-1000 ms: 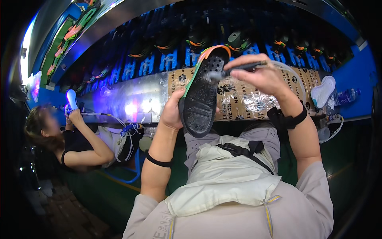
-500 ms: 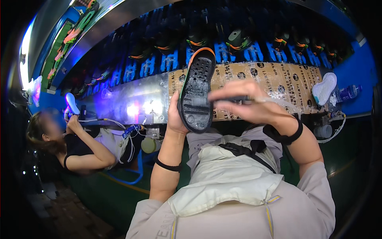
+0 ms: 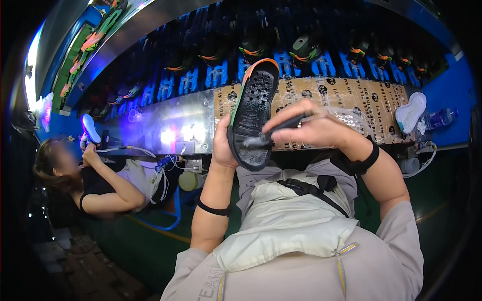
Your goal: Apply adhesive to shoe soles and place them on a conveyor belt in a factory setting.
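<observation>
My left hand (image 3: 224,141) grips a black shoe sole (image 3: 252,108) by its left edge near the heel. The sole stands tilted, toe up, with its hollowed inner face toward me; its rim turns orange at the toe and green along the left side. My right hand (image 3: 306,126) is closed round the dark handle of a brush (image 3: 288,124). The brush's pale bristles (image 3: 256,142) touch the inside of the sole near the heel. The surface there looks wet and shiny. A thin pale tube runs beside my right hand.
Printed cardboard (image 3: 346,93) covers the bench. At right lie a white sole (image 3: 411,111) and a plastic bottle (image 3: 442,118). Behind, a row of blue holders (image 3: 216,75) carries dark shoe uppers (image 3: 251,51). At left, a co-worker (image 3: 108,185) holds a sole (image 3: 90,128).
The brush has moved down and slightly left inside the sole, toward the heel. The sole has tilted a little, its toe shifting right. My left hand keeps its grip.
</observation>
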`<action>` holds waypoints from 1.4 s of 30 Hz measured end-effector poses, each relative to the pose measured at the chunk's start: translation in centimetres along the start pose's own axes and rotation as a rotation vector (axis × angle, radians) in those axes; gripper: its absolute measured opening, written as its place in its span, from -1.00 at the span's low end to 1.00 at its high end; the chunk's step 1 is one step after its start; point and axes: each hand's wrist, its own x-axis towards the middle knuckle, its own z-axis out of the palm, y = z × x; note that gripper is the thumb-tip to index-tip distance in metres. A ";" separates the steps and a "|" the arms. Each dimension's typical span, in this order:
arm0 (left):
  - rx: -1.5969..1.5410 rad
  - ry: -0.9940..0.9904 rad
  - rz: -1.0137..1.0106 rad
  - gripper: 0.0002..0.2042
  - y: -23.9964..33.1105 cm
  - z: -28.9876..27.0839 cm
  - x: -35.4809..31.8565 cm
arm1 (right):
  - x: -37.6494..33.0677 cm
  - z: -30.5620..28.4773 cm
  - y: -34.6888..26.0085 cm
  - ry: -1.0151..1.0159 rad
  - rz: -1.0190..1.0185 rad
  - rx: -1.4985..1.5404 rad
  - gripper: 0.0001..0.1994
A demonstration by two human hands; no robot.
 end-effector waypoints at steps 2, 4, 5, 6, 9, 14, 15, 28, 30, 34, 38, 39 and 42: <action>0.089 0.058 0.000 -0.29 -0.1 0.2 0.0 | 0.6 -0.8 2.7 0.214 0.036 0.071 -0.79; 0.053 -0.017 -0.088 -0.27 -0.1 0.2 -0.2 | 1.7 -3.4 2.6 0.378 0.110 -0.080 -0.80; 0.036 -0.057 -0.137 -0.26 -0.1 0.3 -0.1 | 1.8 -4.3 2.9 0.456 0.138 -0.176 -0.81; 0.050 -0.058 -0.122 -0.23 -0.4 0.2 -0.1 | 2.1 -3.9 3.8 0.502 -0.023 -0.277 -0.81; 0.018 -0.012 -0.070 -0.22 0.1 -0.3 -0.4 | 2.0 -0.8 2.1 0.409 -0.398 -0.764 -0.64; 0.032 -0.028 0.072 -0.29 0.3 -4.0 0.1 | -0.2 2.3 -0.6 -0.046 -0.174 -0.159 -0.68; 0.041 -0.041 0.089 -0.29 0.5 -3.9 0.0 | -0.5 1.8 -0.9 -0.036 -0.073 -0.012 -0.68; 0.241 -0.403 0.284 -0.18 20.2 11.1 2.7 | -3.0 0.6 10.2 0.820 -0.031 -0.226 -0.73; 0.105 -0.373 0.439 -0.17 24.5 12.3 5.0 | -2.6 1.0 10.8 0.784 -0.064 -0.266 -0.73; 0.202 0.186 0.685 -0.24 24.6 13.0 7.3 | -4.2 1.4 14.3 0.776 -0.047 -0.310 -0.71; 1.021 0.544 1.208 -0.58 27.1 9.5 7.6 | -3.5 1.8 14.2 0.783 -0.049 -0.294 -0.70; 1.383 0.639 1.300 -0.62 29.0 9.0 7.0 | -3.3 1.7 14.2 0.783 -0.056 -0.289 -0.70; 1.914 0.820 1.542 -0.39 32.3 9.6 8.8 | -3.7 1.3 14.1 0.751 -0.034 -0.280 -0.71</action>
